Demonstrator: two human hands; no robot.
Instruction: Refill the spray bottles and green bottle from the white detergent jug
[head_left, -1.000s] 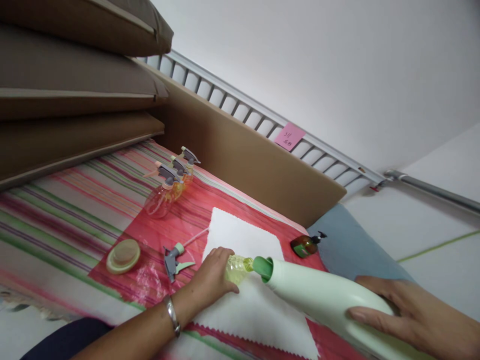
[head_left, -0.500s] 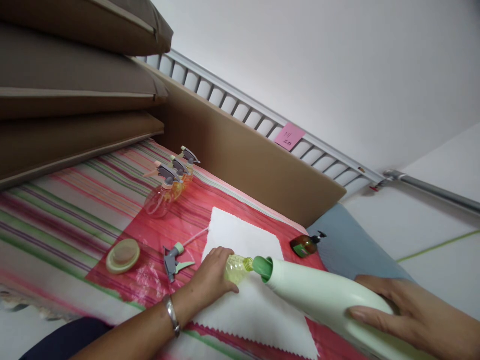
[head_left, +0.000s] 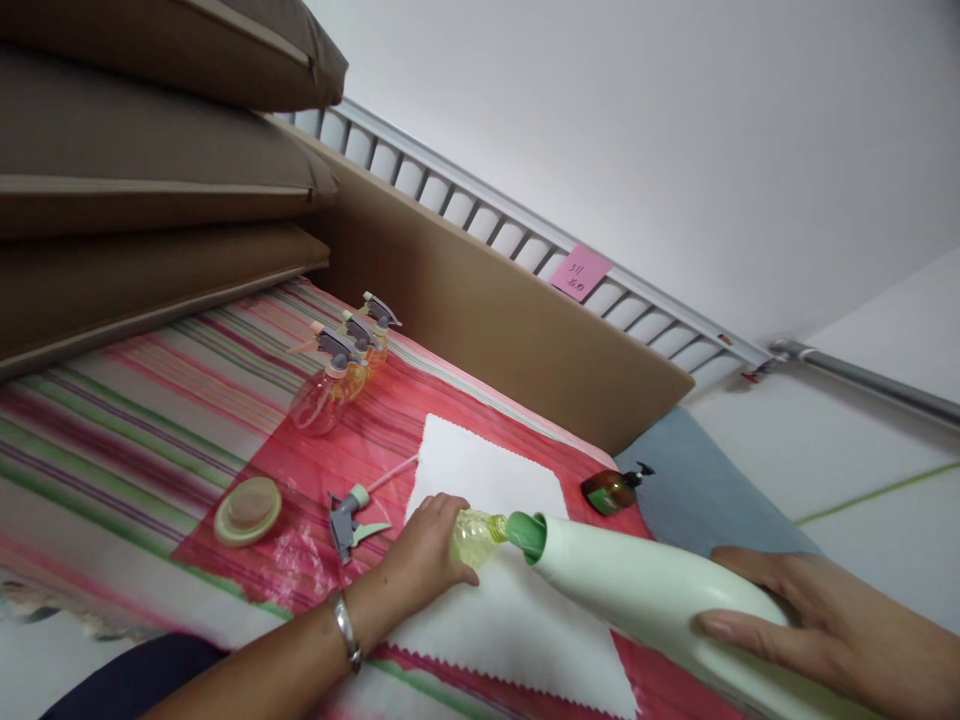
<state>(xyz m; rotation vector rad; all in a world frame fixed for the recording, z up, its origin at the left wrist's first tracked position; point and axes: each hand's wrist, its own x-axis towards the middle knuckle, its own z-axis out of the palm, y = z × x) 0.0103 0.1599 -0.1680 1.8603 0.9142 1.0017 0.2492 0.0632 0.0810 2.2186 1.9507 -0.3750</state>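
My left hand is wrapped round a small clear yellow bottle above a white zigzag-edged cloth. My right hand grips a large pale green jug, tilted so its green spout meets the bottle's open neck. Whether liquid is flowing I cannot make out. Left of my left hand lies a grey and green spray trigger head with its tube. A round pale green lid rests farther left.
Several spray bottles stand at the back left. A brown pump bottle lies beyond the jug. Behind them rise a tan board and a white railing; stacked brown cushions fill the upper left.
Both hands, the bottle and the jug hold almost the same pose. Only a slight shift of the camera view shows.
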